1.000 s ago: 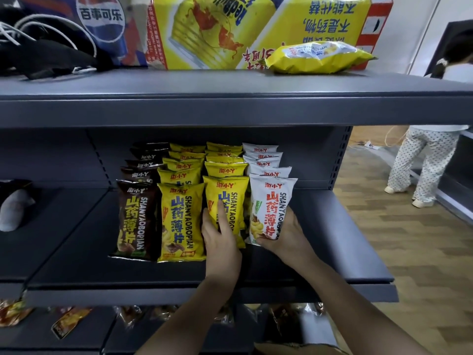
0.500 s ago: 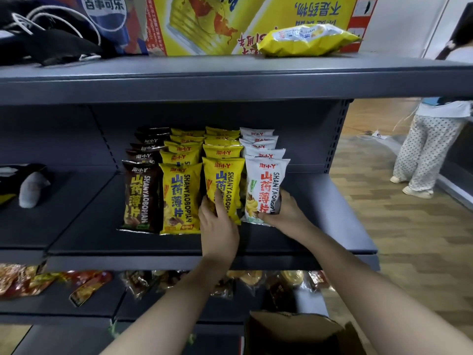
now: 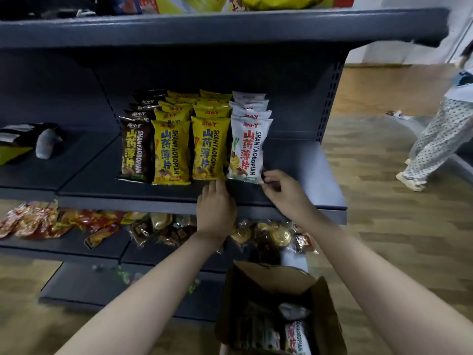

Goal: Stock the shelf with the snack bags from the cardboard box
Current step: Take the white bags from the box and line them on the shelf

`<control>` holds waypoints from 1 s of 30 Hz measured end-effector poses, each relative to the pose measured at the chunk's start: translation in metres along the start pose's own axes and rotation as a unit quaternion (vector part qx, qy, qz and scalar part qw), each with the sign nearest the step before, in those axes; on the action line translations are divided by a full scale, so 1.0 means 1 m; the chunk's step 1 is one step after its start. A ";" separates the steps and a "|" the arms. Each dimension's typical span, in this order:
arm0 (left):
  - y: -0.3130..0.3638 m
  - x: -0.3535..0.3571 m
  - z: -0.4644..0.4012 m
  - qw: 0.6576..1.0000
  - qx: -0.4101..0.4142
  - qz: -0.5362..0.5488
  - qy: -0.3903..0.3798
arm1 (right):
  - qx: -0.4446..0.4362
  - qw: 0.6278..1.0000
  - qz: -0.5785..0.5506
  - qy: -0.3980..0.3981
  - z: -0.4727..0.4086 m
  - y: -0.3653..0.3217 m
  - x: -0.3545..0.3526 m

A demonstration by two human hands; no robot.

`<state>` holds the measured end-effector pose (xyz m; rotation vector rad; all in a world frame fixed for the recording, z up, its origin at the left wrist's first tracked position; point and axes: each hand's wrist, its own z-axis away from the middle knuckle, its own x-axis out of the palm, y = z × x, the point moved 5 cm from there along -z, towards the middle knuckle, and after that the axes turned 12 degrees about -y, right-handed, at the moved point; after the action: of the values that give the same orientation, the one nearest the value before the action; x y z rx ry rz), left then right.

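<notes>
Four rows of snack bags stand on the dark middle shelf [image 3: 302, 180]: a brown row [image 3: 134, 152], two yellow rows [image 3: 171, 152] [image 3: 208, 149] and a white row [image 3: 245, 149]. My left hand [image 3: 216, 203] lies with straight fingers at the shelf front, its fingertips just under the second yellow row. Just off the front white bag's lower right corner, my right hand [image 3: 284, 190] has loosely curled fingers whose tips touch that corner. The open cardboard box [image 3: 268, 280] sits below my arms, with more bags inside, one of them white [image 3: 297, 336].
The lower shelf [image 3: 107, 252] carries assorted small snack packets. A grey and black item [image 3: 47, 143] lies on the left shelf section. At the right, a person in dotted trousers [image 3: 435, 142] stands on the wooden floor. The top shelf edge [image 3: 230, 29] overhangs.
Both hands have drawn back from the front bags toward the shelf's front edge. My right hand let go of the white bag. The view dropped, showing more of the box.
</notes>
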<state>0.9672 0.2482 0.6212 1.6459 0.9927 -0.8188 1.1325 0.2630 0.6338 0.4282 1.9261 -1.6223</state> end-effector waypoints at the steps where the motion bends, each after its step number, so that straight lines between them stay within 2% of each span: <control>1: 0.006 0.000 0.008 1.000 0.013 0.007 0.007 | -0.014 1.000 -0.002 0.002 0.008 0.001 0.000; 4: 0.024 0.003 0.041 0.996 0.083 -0.009 0.034 | -0.039 0.999 -0.011 -0.020 0.043 0.009 0.001; 7: 0.029 0.020 0.079 0.995 0.102 -0.014 0.012 | -0.041 0.996 -0.002 -0.080 0.085 0.027 0.011; 9: 0.027 0.038 0.099 0.997 0.074 -0.013 -0.032 | -0.033 0.992 0.022 -0.116 0.108 0.045 0.020; 12: 0.019 0.077 0.121 0.988 0.011 -0.029 -0.149 | 0.007 0.981 0.064 -0.185 0.131 0.081 0.039; 15: 0.011 0.116 0.133 0.964 -0.012 -0.061 -0.259 | 0.058 0.963 0.102 -0.242 0.144 0.120 0.060; 19: -0.003 0.158 0.141 0.924 -0.080 -0.037 -0.372 | 0.134 0.940 0.093 -0.299 0.156 0.152 0.078; 24: -0.024 0.192 0.164 0.874 -0.111 -0.053 -0.471 | 0.208 0.906 0.093 -0.358 0.165 0.182 0.100; 30: -0.048 0.226 0.186 0.807 -0.163 -0.006 -0.567 | 0.289 0.853 0.124 -0.416 0.166 0.214 0.126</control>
<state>1.0126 0.1262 0.3551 0.5977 0.2317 -1.3031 1.1956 0.1316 0.3727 0.1330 0.7023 -1.7753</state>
